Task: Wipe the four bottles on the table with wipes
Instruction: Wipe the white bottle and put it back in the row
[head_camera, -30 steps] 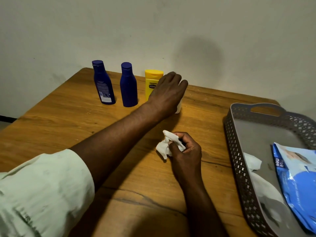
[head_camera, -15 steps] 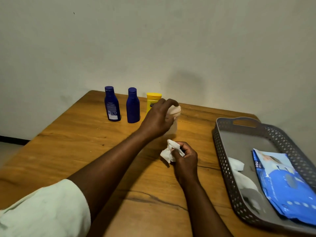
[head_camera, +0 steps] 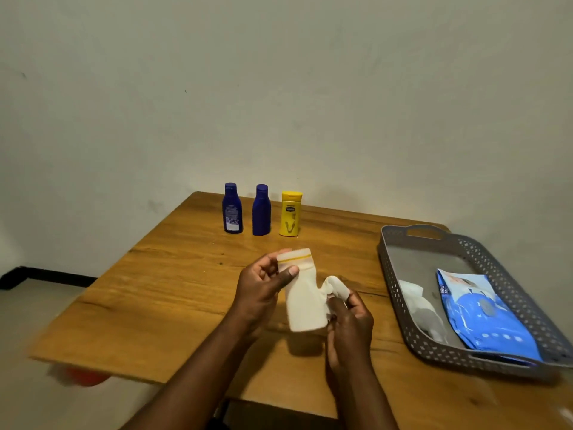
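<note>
My left hand (head_camera: 259, 290) grips the cap end of a white bottle (head_camera: 302, 297) with a thin yellow ring, held above the wooden table (head_camera: 173, 293). A crumpled white wipe (head_camera: 335, 287) is pinched in my right hand (head_camera: 348, 324) and pressed against the bottle's right side. At the far edge of the table stand two dark blue bottles (head_camera: 232, 208) (head_camera: 261, 210) and a yellow bottle (head_camera: 290, 214), upright in a row.
A grey perforated tray (head_camera: 400, 268) sits on the table's right side. It holds a blue pack of wipes (head_camera: 483, 318) and used white wipes (head_camera: 418, 302). A pale wall stands behind the table. Something orange (head_camera: 88, 378) shows below the table's left edge.
My left hand has lifted the white bottle from the row and brought it toward me. My right hand has raised the wipe against the bottle. The camera view has tilted up and back.
</note>
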